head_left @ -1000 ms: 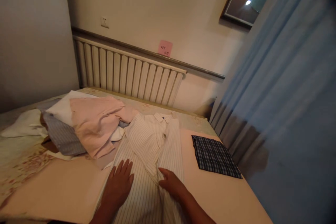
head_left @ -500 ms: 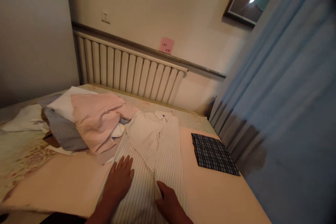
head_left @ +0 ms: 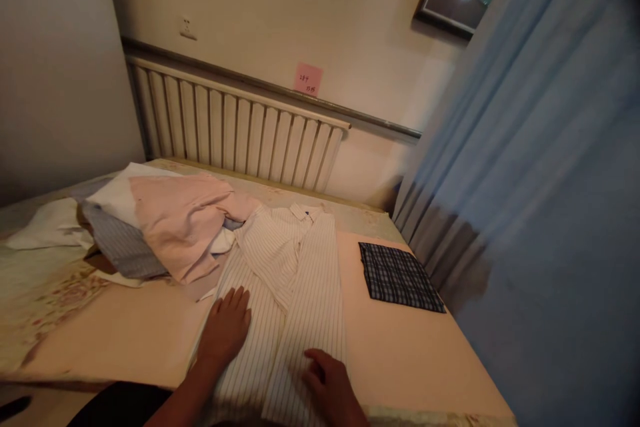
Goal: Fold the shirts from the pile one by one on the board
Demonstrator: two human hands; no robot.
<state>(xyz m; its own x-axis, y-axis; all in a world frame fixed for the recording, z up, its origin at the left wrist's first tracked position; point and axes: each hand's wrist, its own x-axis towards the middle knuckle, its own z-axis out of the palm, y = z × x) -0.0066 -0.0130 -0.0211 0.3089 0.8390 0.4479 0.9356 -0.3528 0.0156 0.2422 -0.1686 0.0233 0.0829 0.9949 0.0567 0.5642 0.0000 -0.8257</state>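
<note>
A cream striped shirt (head_left: 315, 287) lies spread out in front of me, collar at the far end and one sleeve running down its front. My left hand (head_left: 226, 327) rests flat on the shirt's left side, fingers stretched out. Over the lower right part of the shirt is my right hand (head_left: 331, 380), its thumb and forefinger apart with no cloth visible between them; its other fingers are partly hidden. The shirt's bottom edge runs out of view beneath my arms.
Left of the shirt is a heap of clothes with a pink garment (head_left: 185, 220) on top and a grey striped one (head_left: 125, 240). A folded dark plaid garment (head_left: 400, 277) lies to the right on a pinkish sheet (head_left: 380, 353). Behind stands a radiator (head_left: 235, 127); a blue curtain (head_left: 540, 213) hangs at right.
My right hand has let go of the sleeve's edge and shifted slightly right. The sleeve now lies straighter and flatter down the shirt. My left hand has stayed flat on the cloth.
</note>
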